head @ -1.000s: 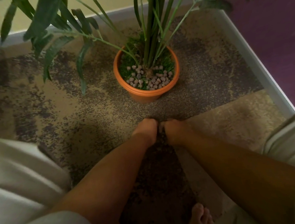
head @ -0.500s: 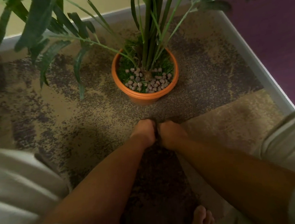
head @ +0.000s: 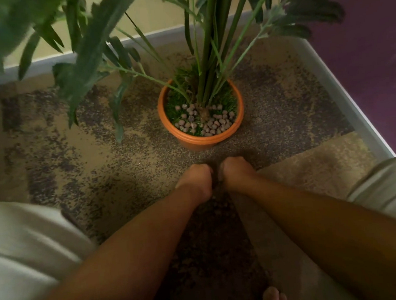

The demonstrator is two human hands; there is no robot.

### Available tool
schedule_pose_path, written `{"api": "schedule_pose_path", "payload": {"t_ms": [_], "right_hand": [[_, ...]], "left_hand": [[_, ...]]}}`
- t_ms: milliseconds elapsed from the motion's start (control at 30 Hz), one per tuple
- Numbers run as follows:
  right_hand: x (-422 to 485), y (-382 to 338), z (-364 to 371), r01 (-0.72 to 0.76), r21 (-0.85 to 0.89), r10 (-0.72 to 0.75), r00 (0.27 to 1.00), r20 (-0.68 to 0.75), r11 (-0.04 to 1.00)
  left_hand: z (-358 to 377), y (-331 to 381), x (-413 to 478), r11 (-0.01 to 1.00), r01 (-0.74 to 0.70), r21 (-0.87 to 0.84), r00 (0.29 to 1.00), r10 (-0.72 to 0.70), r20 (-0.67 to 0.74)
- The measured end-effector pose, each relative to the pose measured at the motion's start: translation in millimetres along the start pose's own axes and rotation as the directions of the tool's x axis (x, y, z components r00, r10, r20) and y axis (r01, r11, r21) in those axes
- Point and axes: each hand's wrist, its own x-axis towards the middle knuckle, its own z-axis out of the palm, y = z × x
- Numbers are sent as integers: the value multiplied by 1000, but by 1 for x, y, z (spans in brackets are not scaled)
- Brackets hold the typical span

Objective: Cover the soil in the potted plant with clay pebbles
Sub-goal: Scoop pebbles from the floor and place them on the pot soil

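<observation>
An orange pot (head: 203, 141) stands on the carpet and holds a tall green plant (head: 211, 66). Grey-brown clay pebbles (head: 214, 126) lie over the front half of the pot's surface; green (head: 177, 106) still shows at the left and back. My left hand (head: 196, 180) and my right hand (head: 235, 174) rest side by side on the floor just in front of the pot, backs up. Their fingers are curled under and hidden, so I cannot see what they hold. A dark pebbly patch (head: 214, 243) runs between my forearms.
The carpet (head: 98, 162) is mottled beige and dark. A pale skirting board (head: 344, 95) runs along the right, with a purple wall behind it. Long leaves (head: 86, 64) hang over the left. My knees (head: 22, 246) frame the view and my toes (head: 272, 298) show at the bottom.
My hands have stayed together on the floor and drawn slightly closer. The view has tilted a little, so the pot sits lower in the frame.
</observation>
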Motion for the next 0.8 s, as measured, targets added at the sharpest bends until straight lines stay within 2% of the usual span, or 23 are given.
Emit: {"api": "schedule_pose_path", "payload": {"t_ms": [167,233,300,367,400,467,600,800], "right_hand": [[-17,-9,-62,91,-32,-91,996,-24,995],[-20,-6,-83,115,93,-114,993,-15,989],[-20,-2,-100,131,311,-143,990,16,941],[-17,0,-110,160,480,-192,981,19,863],[-14,-1,-113,177,538,-204,979,-11,824],[-6,-6,-114,215,614,-190,976,-107,760],[7,-15,-110,279,619,-135,954,-269,735],[10,-13,-109,349,580,-117,909,-399,736]], "left_hand": [[-41,21,-23,986,-169,6,985,169,40],[-66,27,-33,971,-236,-23,972,237,12],[-97,28,-38,965,-258,-50,964,254,-76],[-127,23,-36,965,-235,-121,956,206,-210],[-139,18,-32,964,-212,-159,947,163,-277],[-154,7,-25,979,-158,-128,921,100,-377],[-154,-4,-10,992,-82,-100,897,30,-442],[-152,-9,-3,978,-98,-186,881,-1,-472]]}}
